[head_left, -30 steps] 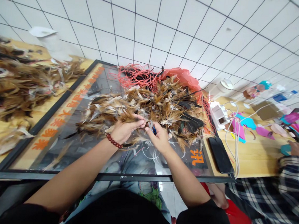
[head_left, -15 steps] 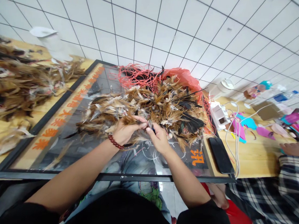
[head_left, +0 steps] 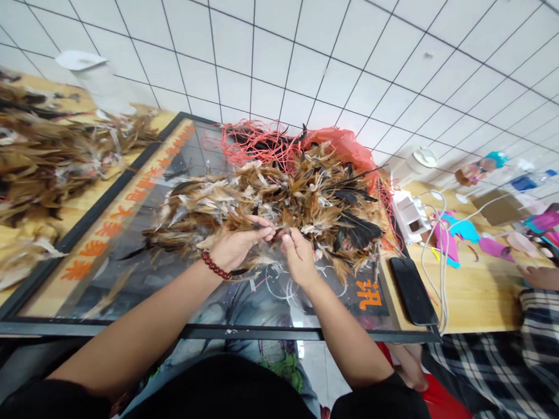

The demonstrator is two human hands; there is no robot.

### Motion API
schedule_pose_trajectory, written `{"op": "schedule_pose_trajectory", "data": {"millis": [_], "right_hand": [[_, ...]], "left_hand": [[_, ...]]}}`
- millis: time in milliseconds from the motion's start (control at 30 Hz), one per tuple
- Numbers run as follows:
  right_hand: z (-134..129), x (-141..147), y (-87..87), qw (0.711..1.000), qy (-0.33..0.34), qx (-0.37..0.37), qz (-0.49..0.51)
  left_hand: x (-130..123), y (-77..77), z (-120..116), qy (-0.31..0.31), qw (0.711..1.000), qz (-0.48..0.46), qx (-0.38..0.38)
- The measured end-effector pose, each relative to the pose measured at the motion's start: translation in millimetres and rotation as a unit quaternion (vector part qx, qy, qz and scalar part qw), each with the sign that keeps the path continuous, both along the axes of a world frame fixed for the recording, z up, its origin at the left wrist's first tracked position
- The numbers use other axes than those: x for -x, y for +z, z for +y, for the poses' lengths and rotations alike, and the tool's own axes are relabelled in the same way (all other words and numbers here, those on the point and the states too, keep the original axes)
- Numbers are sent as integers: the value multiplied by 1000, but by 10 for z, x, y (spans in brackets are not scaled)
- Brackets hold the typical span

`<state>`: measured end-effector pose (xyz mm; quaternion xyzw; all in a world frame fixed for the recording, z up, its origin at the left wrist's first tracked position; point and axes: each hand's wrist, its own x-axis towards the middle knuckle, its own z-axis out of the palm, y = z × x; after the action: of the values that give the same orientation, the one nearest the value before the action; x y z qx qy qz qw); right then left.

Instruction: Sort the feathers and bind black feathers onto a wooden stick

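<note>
1. The left hand, with a dark red bead bracelet on its wrist, is closed in a pinch on a small bunch of brown feathers at the near edge of the big heap of brown, tan and black feathers.
2. The right hand sits just beside the left, fingertips curled tight and meeting the left hand's fingertips at the heap's near edge; what it pinches is too small to tell.
3. The heap lies on a dark glass panel with a black frame and orange characters, which rests on the wooden tabletop.
4. Behind the heap, touching it, lie a tangle of red string and a crumpled red plastic bag.
5. Right of the heap, on the bare tabletop, a black phone lies flat beside white cables.
6. Well to the heap's left, a second spread of brown feathers covers the wood.
7. Far right of the heap, another person's hand and plaid sleeve rest at the tabletop's edge, near pink and teal paper scraps.
</note>
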<state>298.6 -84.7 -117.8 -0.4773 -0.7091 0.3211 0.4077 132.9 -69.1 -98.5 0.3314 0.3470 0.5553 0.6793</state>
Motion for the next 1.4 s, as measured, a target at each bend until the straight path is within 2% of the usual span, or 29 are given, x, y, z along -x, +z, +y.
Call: {"op": "schedule_pose_trajectory", "data": {"millis": [67, 233, 600, 767, 1067, 1233, 1400], "right_hand": [[-2, -7, 15, 1000, -4, 2, 13], [2, -3, 39, 999, 37, 2, -9], [21, -5, 13, 998, 67, 1, -21], [24, 2, 3, 998, 52, 3, -32], [27, 7, 2, 998, 30, -7, -51], [21, 3, -7, 999, 32, 9, -42], [26, -2, -35, 999, 36, 14, -36]], "left_hand": [[10, 17, 8, 0, 1000, -13, 17], [23, 21, 33, 15, 999, -31, 30], [5, -52, 2, 39, 997, 42, -54], [0, -32, 1, 48, 997, 39, -47], [-5, -70, -4, 48, 991, 77, -103], [-2, -71, -6, 42, 987, 88, -128], [-4, -86, -3, 32, 989, 75, -121]]}}
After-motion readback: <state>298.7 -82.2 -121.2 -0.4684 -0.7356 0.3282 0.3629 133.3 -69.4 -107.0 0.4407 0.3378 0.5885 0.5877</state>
